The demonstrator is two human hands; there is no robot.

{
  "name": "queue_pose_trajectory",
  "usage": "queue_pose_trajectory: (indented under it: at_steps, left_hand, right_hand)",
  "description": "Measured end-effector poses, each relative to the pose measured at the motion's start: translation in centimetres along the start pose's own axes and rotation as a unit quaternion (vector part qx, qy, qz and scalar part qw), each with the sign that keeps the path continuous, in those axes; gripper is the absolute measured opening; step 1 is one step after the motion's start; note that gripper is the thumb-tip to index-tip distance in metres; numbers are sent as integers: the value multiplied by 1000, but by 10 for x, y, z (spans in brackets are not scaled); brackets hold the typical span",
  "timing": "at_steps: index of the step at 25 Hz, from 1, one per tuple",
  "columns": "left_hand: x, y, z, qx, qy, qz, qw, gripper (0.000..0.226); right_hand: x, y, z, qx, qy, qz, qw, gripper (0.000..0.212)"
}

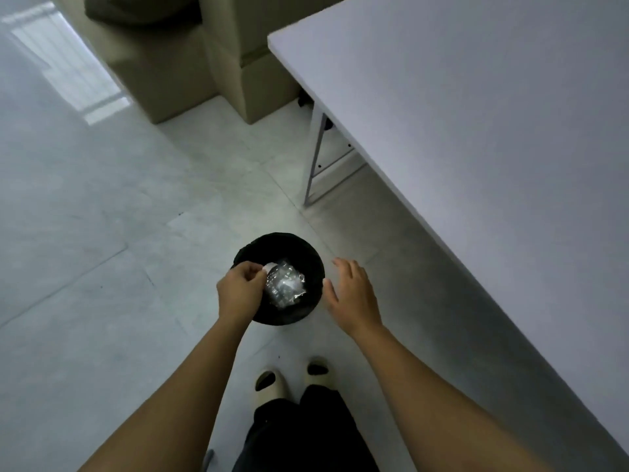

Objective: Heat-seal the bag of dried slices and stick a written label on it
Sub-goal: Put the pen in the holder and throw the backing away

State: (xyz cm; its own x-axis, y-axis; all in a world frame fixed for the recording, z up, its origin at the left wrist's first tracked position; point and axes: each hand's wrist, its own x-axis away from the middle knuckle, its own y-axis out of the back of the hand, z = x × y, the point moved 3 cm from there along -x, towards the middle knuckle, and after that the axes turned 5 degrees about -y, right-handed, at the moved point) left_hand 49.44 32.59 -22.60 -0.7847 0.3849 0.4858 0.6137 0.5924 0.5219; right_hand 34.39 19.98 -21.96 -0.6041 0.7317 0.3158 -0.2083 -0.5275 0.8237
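Grey tile floor, black bin [308, 253] at my feet. My left hand [240, 291] pinches a white scrap [270, 267] over the bin's left rim; right hand [352, 294] hangs open, empty, just right of it. No bag of slices visible, only crumpled plastic [286, 284] inside.

The scene is dim and grey-blue overall. A bright window reflection [68, 66] glares off the glossy floor [85, 206] in the upper left of the frame. Wide-angle distortion bends the table edge [374, 158] at right. The crumpled plastic [286, 284] near centre glints; detail is soft throughout.
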Motion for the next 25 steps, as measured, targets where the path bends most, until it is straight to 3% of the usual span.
queue_pose_trajectory:
  at_steps: [5, 10, 15, 17, 20, 25]
  left_hand:
    - [-42, -36, 79, -36, 29, 2, 999, 15]
    - [-88, -88, 142, -33, 23, 2, 999, 12]
    - [-120, -138, 188, -68, 11, 17, 997, 11]
    - [-130, -151, 201, -86, 8, 18, 996, 12]
    - [-143, -159, 211, -98, 16, 24, 995, 11]
    - [-151, -158, 210, -93, 45, 6, 995, 17]
  right_hand:
    - [-44, -70, -33, 25, -113, 49, 992, 50]
    - [-79, -152, -76, 30, -154, 73, 985, 57]
    - [-89, -230, -130, 28, -260, 118, 958, 72]
    - [-91, -253, -143, -14, -291, 113, 950, 62]
    - [-93, -273, -149, -19, -295, 95, 950, 31]
    - [-92, -282, -151, -36, -306, 85, 948, 19]
